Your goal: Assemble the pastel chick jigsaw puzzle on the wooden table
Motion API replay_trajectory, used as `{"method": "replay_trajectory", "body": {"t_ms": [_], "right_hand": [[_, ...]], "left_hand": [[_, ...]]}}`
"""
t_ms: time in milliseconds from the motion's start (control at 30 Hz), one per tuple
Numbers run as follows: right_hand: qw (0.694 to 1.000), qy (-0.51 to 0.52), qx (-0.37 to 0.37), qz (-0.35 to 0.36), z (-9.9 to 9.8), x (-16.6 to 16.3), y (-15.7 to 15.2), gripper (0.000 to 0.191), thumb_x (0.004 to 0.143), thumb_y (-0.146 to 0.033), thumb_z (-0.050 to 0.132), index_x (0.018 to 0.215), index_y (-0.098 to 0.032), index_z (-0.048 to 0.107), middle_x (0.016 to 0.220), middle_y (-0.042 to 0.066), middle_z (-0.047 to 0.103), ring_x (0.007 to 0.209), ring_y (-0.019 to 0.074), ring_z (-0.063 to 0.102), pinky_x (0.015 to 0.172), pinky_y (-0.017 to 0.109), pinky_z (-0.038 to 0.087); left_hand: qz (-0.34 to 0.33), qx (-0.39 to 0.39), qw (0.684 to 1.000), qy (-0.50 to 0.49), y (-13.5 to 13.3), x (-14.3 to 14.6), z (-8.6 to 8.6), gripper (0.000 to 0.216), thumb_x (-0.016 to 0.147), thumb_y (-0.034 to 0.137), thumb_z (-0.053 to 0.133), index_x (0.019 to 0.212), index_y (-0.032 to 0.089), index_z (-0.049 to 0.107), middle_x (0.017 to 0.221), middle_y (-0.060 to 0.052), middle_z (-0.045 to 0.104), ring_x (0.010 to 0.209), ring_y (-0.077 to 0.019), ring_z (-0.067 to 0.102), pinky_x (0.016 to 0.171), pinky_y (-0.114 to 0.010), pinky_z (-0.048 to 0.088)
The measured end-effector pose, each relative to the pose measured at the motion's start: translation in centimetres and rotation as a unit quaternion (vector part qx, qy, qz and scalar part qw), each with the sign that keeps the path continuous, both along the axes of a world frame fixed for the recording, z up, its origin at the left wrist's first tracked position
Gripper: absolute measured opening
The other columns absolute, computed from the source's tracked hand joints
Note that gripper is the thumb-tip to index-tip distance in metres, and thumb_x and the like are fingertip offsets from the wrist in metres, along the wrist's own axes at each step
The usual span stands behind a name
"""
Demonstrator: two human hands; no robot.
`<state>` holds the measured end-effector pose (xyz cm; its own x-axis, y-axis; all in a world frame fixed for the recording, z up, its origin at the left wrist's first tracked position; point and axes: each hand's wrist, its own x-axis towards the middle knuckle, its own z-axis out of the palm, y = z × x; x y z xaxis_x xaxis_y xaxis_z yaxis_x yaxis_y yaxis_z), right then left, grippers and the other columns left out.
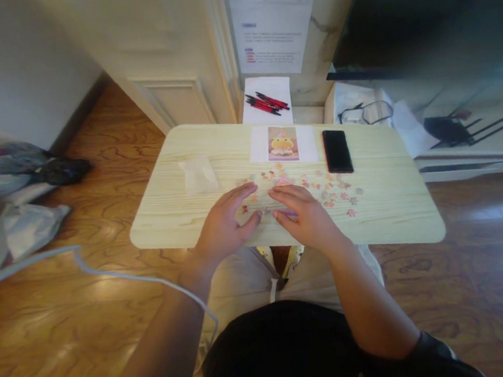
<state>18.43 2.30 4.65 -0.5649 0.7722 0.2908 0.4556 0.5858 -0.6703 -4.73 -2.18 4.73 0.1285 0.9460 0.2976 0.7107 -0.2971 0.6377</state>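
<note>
Small jigsaw puzzle pieces (330, 196) in pink and orange lie scattered over the pale wood-grain table (396, 210), mostly right of centre. My left hand (224, 223) hovers at or rests on the near side of the table, thumb and fingers apart, with a few pieces between it and the other hand. Facing it, my right hand (306, 216) has its fingers stretched out and its thumb spread. Pinkish and purple pieces show partly beneath this hand. Whether either hand touches a piece is hidden. Beyond them lies a printed picture (282, 144) of a yellow cartoon figure on white paper.
A black phone (337, 152) lies at the table's far right, and a translucent plastic bag (200, 175) at the left. Red pens (267, 103) rest on paper past the far edge, near eyeglasses (366, 112). A white cable (144, 277) crosses over my left forearm.
</note>
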Motion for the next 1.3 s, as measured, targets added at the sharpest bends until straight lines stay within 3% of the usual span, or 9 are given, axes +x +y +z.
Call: {"method": "replay_trajectory", "body": {"t_ms": [367,567,800,1133,1300], "right_hand": [[0.993,-0.013,0.007,-0.121,-1.1,8.2,0.5,0.036,0.100,-0.029,0.064,0.136,-0.026,0.068,0.143,0.009,0.067,0.137,0.0252,0.057,0.122,0.048,0.043],[0.986,0.004,0.024,-0.168,-1.5,11.4,0.3,0.032,0.099,-0.031,0.065,0.131,-0.027,0.071,0.136,0.009,0.069,0.132,0.0281,0.060,0.118,0.053,0.046],[0.983,0.011,0.036,-0.181,-1.8,11.8,0.4,0.029,0.099,-0.031,0.066,0.127,-0.028,0.073,0.134,0.009,0.069,0.130,0.0299,0.061,0.116,0.056,0.048],[0.985,0.013,0.043,-0.168,-1.9,10.9,0.4,0.026,0.099,-0.029,0.065,0.122,-0.028,0.074,0.133,0.010,0.069,0.128,0.0296,0.062,0.115,0.057,0.048],[0.987,0.012,0.040,-0.157,-2.0,10.1,0.3,0.024,0.100,-0.031,0.064,0.121,-0.028,0.075,0.131,0.010,0.069,0.126,0.0298,0.063,0.114,0.058,0.048]], "left_hand": [[0.013,-0.008,0.999,0.037,1.8,2.9,-0.9,0.054,0.093,0.041,0.066,0.144,0.026,0.058,0.146,-0.006,0.066,0.135,-0.0271,0.062,0.120,-0.046,0.048],[0.115,-0.005,0.988,0.098,3.5,0.7,-1.8,0.042,0.095,0.036,0.058,0.134,0.022,0.066,0.133,-0.009,0.070,0.124,-0.0281,0.065,0.112,-0.046,0.052],[0.111,-0.018,0.973,0.202,3.8,-0.4,-2.8,0.033,0.094,0.042,0.059,0.112,0.022,0.078,0.107,-0.010,0.072,0.101,-0.0295,0.066,0.097,-0.047,0.054],[0.125,-0.046,0.970,0.205,2.9,-1.0,-3.0,0.032,0.087,0.029,0.062,0.114,0.021,0.077,0.110,-0.009,0.071,0.102,-0.0295,0.064,0.097,-0.048,0.053],[0.131,-0.052,0.970,0.196,2.8,-0.8,-2.9,0.029,0.087,0.032,0.064,0.110,0.021,0.077,0.109,-0.009,0.071,0.102,-0.0297,0.063,0.096,-0.048,0.053]]}}
